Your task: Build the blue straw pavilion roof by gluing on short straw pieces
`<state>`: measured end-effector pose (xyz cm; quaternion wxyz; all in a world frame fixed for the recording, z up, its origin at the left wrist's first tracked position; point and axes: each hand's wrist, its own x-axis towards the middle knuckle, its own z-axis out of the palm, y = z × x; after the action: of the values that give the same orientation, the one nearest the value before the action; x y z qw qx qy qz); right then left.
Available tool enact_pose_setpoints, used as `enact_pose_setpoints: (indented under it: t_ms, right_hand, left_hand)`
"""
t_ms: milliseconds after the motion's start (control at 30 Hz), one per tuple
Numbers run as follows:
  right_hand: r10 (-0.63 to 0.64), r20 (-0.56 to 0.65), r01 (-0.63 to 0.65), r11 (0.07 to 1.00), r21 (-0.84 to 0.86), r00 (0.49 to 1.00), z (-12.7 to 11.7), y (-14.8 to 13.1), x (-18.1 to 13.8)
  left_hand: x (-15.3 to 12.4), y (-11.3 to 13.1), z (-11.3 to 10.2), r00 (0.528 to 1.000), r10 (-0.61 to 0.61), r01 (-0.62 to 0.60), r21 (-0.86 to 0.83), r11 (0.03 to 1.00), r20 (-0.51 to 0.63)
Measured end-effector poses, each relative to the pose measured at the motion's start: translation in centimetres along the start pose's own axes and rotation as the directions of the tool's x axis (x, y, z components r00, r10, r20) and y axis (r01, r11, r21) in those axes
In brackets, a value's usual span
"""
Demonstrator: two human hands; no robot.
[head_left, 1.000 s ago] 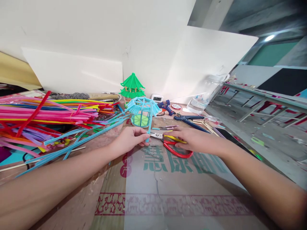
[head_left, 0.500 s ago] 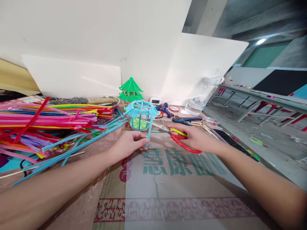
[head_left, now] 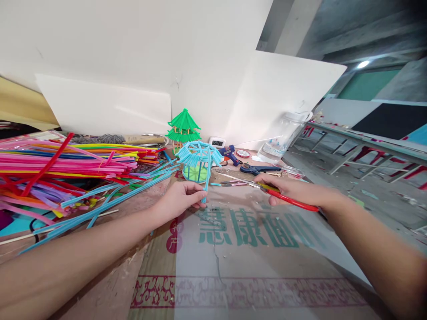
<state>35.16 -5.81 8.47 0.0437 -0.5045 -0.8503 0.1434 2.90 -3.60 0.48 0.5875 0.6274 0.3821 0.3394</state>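
Note:
My left hand [head_left: 187, 195] pinches the lower end of a light-blue pipe cleaner [head_left: 207, 175], which hangs from the roof of a small blue pavilion model [head_left: 196, 153]. That model has a ring of short blue strips over posts and a pale green round base. To the right, my right hand [head_left: 288, 189] holds scissors [head_left: 296, 203] with red and yellow handles. Their blades point left towards the pavilion, apart from the pipe cleaner. Just under the blades lies a small tool [head_left: 231, 183] whose kind I cannot make out. My right fingers partly hide the handles.
A green-roofed pavilion model [head_left: 184, 126] stands behind. Bundles of coloured pipe cleaners [head_left: 66, 162] fill the left side. At the back are a small digital clock [head_left: 218, 142], a glue gun [head_left: 231, 154], dark-handled pliers [head_left: 258, 170] and a clear plastic jug [head_left: 276, 142].
My right hand has drawn the scissors to the right, away from the blue pipe cleaner, and turned them flatter. My left hand keeps its pinch in nearly the same place.

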Motion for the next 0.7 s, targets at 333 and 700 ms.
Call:
enact_pose_setpoints:
  t_ms: [333,700]
  right_hand:
    - [-0.086,0.038,0.084,0.996,0.039,0.996,2.7,-2.4,1.4]
    - [-0.137,-0.066,0.140,0.989,0.042,0.988,4.1,-2.5,2.2]
  left_hand:
    - [0.0,0.0,-0.1,1.000,0.025,-0.026,0.025,0.999,0.011]
    - [0.3,-0.5,-0.1,0.999,0.004,-0.003,-0.020,1.000,0.035]
